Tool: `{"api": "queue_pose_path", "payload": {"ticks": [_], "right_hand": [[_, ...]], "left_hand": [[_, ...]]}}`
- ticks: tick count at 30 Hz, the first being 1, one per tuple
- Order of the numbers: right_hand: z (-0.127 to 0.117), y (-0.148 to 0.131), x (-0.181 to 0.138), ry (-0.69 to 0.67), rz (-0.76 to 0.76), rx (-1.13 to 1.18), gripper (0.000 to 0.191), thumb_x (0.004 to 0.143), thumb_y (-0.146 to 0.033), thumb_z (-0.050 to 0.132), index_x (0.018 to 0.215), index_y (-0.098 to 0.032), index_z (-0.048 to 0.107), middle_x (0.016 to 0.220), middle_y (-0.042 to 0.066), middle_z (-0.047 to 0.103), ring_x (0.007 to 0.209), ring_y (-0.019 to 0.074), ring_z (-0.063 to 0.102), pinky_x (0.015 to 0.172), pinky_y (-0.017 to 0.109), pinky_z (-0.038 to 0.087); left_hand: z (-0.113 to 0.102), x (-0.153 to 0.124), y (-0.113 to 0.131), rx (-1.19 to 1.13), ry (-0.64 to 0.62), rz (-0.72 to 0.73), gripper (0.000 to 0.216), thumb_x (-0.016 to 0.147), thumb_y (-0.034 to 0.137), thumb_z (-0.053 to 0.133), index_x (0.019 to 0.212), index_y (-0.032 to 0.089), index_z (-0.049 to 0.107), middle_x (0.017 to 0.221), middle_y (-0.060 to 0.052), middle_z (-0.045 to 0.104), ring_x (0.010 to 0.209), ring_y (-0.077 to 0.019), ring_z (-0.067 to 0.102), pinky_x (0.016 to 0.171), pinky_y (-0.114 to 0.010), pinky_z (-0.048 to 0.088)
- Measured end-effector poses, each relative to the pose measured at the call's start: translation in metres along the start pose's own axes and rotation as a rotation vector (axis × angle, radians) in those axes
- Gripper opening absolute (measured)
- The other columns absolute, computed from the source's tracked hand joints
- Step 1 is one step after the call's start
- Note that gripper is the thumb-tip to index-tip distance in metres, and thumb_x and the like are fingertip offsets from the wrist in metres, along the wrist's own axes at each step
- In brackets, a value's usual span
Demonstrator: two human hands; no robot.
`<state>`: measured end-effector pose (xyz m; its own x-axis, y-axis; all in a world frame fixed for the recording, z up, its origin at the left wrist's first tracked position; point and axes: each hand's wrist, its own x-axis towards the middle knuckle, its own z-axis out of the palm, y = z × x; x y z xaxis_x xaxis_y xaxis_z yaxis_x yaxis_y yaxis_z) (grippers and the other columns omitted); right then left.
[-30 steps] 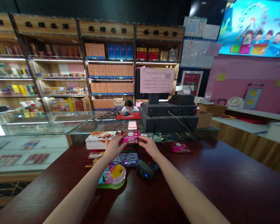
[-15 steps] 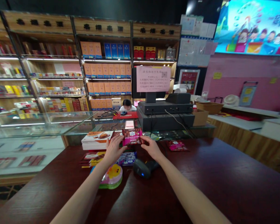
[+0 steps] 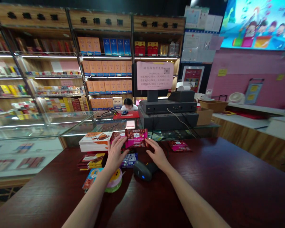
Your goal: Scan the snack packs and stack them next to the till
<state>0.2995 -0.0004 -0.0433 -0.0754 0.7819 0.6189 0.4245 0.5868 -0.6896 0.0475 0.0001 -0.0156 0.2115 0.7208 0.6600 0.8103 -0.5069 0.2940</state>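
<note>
My left hand [image 3: 115,154] and my right hand [image 3: 158,154] hold a pink-and-maroon chocolate bar packet [image 3: 136,138] upright between them, each pinching one end, above the dark red counter [image 3: 216,177]. Just below the packet lie a blue snack packet [image 3: 129,159] and a black barcode scanner [image 3: 143,170] with a blue light. A white biscuit box [image 3: 95,141] lies left of my left hand. A round pink-and-yellow candy pack [image 3: 114,180] sits under my left forearm.
A cash register with a screen and pink notice [image 3: 167,109] stands behind on a glass case [image 3: 68,125]. A small red packet [image 3: 179,146] lies to the right. A person [image 3: 127,104] sits behind the case. Shelves of boxed goods [image 3: 106,76] fill the back wall.
Both hands have lifted the chocolate packet a little and tilted it more upright, facing me. The view has shifted slightly left and down.
</note>
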Motion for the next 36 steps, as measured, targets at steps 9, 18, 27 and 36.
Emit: {"api": "queue_pose_path", "payload": {"ticks": [9,18,27,36], "right_hand": [[-0.004,0.002,-0.003,0.012,-0.023,-0.034,0.059,0.081,-0.012,0.057,0.136,-0.03,0.061,0.141,0.005,0.059,0.133,0.0233,0.053,0.117,0.046,0.037],[0.002,-0.012,-0.009,0.056,-0.175,-0.148,0.057,0.087,-0.011,0.054,0.14,-0.031,0.058,0.139,0.005,0.061,0.129,0.0228,0.057,0.111,0.042,0.044],[0.007,-0.029,-0.016,0.143,-0.257,-0.216,0.054,0.093,-0.01,0.048,0.142,-0.031,0.055,0.135,0.007,0.063,0.125,0.0217,0.06,0.11,0.041,0.047],[0.005,-0.038,-0.019,0.261,-0.371,-0.238,0.05,0.097,-0.01,0.046,0.141,-0.03,0.057,0.127,0.008,0.066,0.118,0.0222,0.062,0.107,0.042,0.051]], "left_hand": [[-0.002,-0.008,0.004,0.06,-0.008,0.05,0.059,0.088,0.025,0.062,0.145,0.028,0.047,0.146,-0.009,0.056,0.145,-0.0313,0.037,0.12,-0.067,0.009],[-0.014,-0.015,0.0,0.047,0.019,0.073,0.058,0.09,0.023,0.058,0.146,0.028,0.044,0.146,-0.01,0.056,0.14,-0.0286,0.046,0.123,-0.062,0.004],[-0.019,-0.02,0.003,0.044,0.068,0.087,0.057,0.092,0.022,0.054,0.147,0.028,0.043,0.145,-0.01,0.056,0.138,-0.0271,0.048,0.124,-0.059,0.008],[-0.022,-0.02,0.008,0.018,0.182,0.152,0.051,0.096,0.024,0.05,0.147,0.027,0.042,0.142,-0.01,0.058,0.134,-0.0236,0.053,0.125,-0.055,0.011]]}}
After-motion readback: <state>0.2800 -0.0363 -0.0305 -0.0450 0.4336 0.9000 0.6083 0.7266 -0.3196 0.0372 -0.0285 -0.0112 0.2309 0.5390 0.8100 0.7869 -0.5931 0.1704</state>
